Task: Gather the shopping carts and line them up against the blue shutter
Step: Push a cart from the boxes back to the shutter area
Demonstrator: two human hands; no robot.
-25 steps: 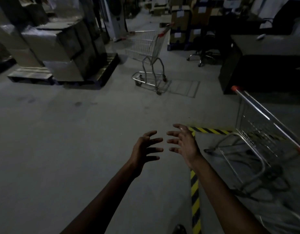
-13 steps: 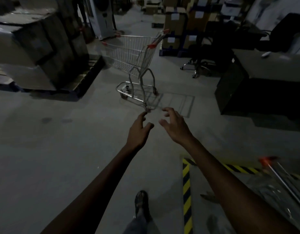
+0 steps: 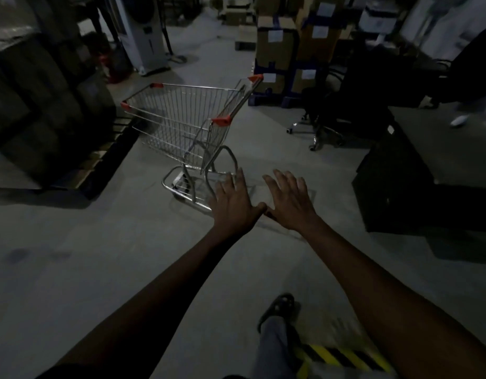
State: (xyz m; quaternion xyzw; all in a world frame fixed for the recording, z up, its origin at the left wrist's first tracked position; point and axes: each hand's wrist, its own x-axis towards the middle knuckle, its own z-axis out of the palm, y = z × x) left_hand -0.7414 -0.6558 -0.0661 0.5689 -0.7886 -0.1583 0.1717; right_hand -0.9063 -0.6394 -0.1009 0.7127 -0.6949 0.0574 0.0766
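Colour and pattern reference
Silver wire-grid shopping cart (image 3: 181,119), red-orange corner caps (image 3: 221,120); yellow-and-black striped floor tape (image 3: 337,356); grey floor (image 3: 99,269); brown boxes (image 3: 274,53), white labels (image 3: 275,36).

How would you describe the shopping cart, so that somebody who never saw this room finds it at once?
On the concrete floor, between the dark pallet of wrapped boxes on the left and the black office chair on the right, stands a silver wire shopping cart. Only it has red corners.
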